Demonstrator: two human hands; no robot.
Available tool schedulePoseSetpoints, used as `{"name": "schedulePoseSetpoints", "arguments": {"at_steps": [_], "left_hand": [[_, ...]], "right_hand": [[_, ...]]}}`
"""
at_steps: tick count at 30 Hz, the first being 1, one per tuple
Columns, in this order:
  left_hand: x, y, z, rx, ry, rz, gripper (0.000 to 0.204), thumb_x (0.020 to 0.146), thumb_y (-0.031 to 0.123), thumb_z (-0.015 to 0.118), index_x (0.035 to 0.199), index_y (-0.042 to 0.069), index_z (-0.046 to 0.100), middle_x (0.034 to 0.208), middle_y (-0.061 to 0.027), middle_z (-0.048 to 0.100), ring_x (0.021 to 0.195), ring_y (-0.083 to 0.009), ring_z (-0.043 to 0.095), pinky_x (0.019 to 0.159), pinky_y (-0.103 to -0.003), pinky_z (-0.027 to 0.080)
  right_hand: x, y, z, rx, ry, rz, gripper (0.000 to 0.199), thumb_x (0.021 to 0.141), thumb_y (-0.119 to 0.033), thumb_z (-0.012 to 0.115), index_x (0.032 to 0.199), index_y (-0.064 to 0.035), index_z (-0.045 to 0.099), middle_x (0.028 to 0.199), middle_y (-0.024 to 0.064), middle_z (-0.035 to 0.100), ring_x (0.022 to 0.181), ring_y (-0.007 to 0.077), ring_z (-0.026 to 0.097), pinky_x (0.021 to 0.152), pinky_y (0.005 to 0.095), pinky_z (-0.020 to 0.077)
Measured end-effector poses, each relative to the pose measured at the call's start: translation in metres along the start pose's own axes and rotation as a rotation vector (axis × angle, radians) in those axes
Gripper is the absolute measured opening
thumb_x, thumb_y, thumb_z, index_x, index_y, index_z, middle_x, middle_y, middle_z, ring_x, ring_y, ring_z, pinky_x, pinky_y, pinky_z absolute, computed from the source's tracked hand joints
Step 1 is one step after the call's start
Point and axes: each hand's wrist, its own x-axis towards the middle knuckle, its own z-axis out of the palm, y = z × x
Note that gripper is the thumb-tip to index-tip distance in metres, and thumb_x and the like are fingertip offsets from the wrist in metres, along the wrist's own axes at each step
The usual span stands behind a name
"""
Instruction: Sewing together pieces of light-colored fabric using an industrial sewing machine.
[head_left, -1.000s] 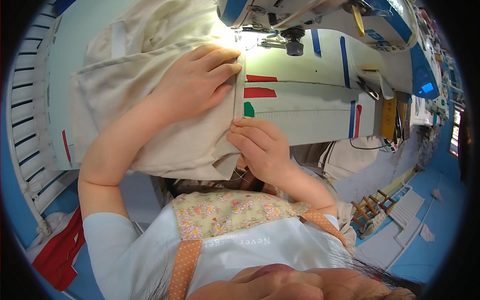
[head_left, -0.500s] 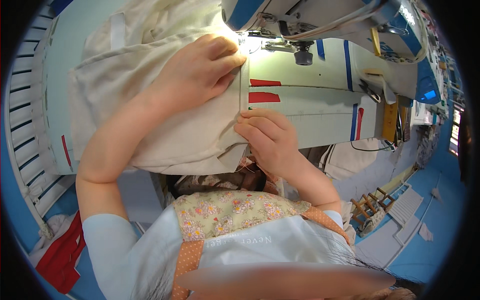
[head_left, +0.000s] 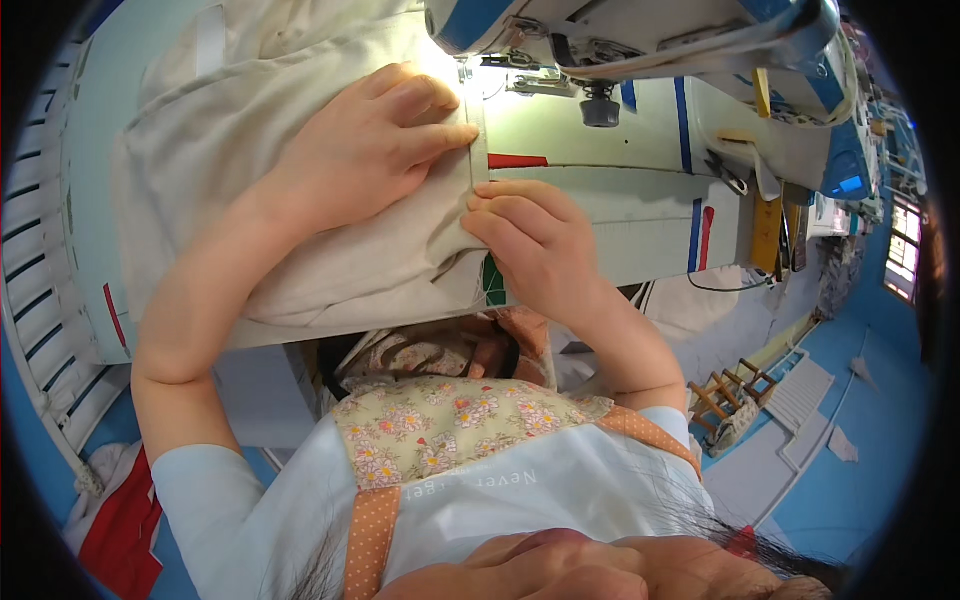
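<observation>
Cream woven cloth (head_left: 215, 205) lies on the flat, pale-green worktable (head_left: 610, 215), the left hand (head_left: 365, 150) resting on it (grip unclear) and the right hand (head_left: 535, 230) pinching the cloth's narrow edge (head_left: 477, 150), apparently aligning it toward the blue-and-white sewing machine (head_left: 660, 40).

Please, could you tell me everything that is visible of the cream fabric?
The cream fabric looks like soft woven cloth, wrinkled, with a long seam and a fairly straight right edge. A white strip shows at its upper left. It lies spread on the pale table, beside the sewing machine. The left hand rests on it; the right hand pinches its edge.
</observation>
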Motion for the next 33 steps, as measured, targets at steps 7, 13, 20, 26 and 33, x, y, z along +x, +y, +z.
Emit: {"name": "schedulePoseSetpoints", "arguments": {"at_steps": [7, 13, 20, 26, 33], "left_hand": [[0.0, -0.003, -0.004, 0.044, -0.03, 0.064, 0.043, 0.074, 0.004, 0.074, 0.114, 0.019, 0.071, 0.116, -0.0022, 0.06, 0.108, -0.0291, 0.058, 0.096, -0.042, 0.051], [0.014, -0.025, -0.011, -0.017, 0.011, 0.146, 0.025, 0.079, 0.009, 0.072, 0.102, 0.018, 0.073, 0.104, -0.0014, 0.06, 0.098, -0.0239, 0.058, 0.087, -0.038, 0.05], [0.027, -0.051, -0.013, 0.026, 0.047, 0.209, 0.019, 0.081, 0.008, 0.073, 0.098, 0.015, 0.074, 0.088, -0.0017, 0.06, 0.09, -0.0219, 0.059, 0.08, -0.036, 0.05], [0.008, -0.046, -0.032, -0.11, -0.066, 0.01, 0.037, 0.076, 0.018, 0.078, 0.111, 0.009, 0.07, 0.098, -0.0075, 0.066, 0.094, -0.0284, 0.063, 0.083, -0.039, 0.051], [-0.129, 0.014, -0.1, 0.008, -0.133, -0.277, 0.045, 0.08, 0.014, 0.075, 0.124, 0.007, 0.065, 0.139, -0.014, 0.058, 0.137, -0.0338, 0.048, 0.112, -0.044, 0.04]], "right_hand": [[0.004, 0.004, -0.003, -0.026, -0.006, 0.006, 0.03, 0.066, -0.003, 0.069, 0.095, -0.0072, 0.069, 0.1, 0.0043, 0.07, 0.1, 0.0247, 0.07, 0.079, 0.0354, 0.0583], [0.02, 0.013, -0.003, -0.04, -0.085, 0.014, 0.029, 0.068, -0.004, 0.069, 0.096, -0.0081, 0.069, 0.098, 0.0039, 0.069, 0.099, 0.0256, 0.07, 0.08, 0.0369, 0.0581], [0.031, 0.024, 0.003, -0.08, -0.115, 0.074, 0.034, 0.065, -0.002, 0.071, 0.098, -0.0093, 0.069, 0.1, 0.0038, 0.069, 0.102, 0.0254, 0.069, 0.084, 0.0386, 0.0577], [0.026, 0.028, 0.006, -0.056, -0.024, 0.012, 0.042, 0.064, 0.003, 0.071, 0.104, -0.0096, 0.069, 0.109, 0.0063, 0.068, 0.105, 0.0277, 0.067, 0.088, 0.0402, 0.0568], [0.016, 0.005, -0.001, -0.033, 0.06, 0.033, 0.051, 0.064, -0.015, 0.08, 0.113, -0.0122, 0.066, 0.114, 0.0049, 0.062, 0.11, 0.0284, 0.059, 0.093, 0.0423, 0.0495]]}}
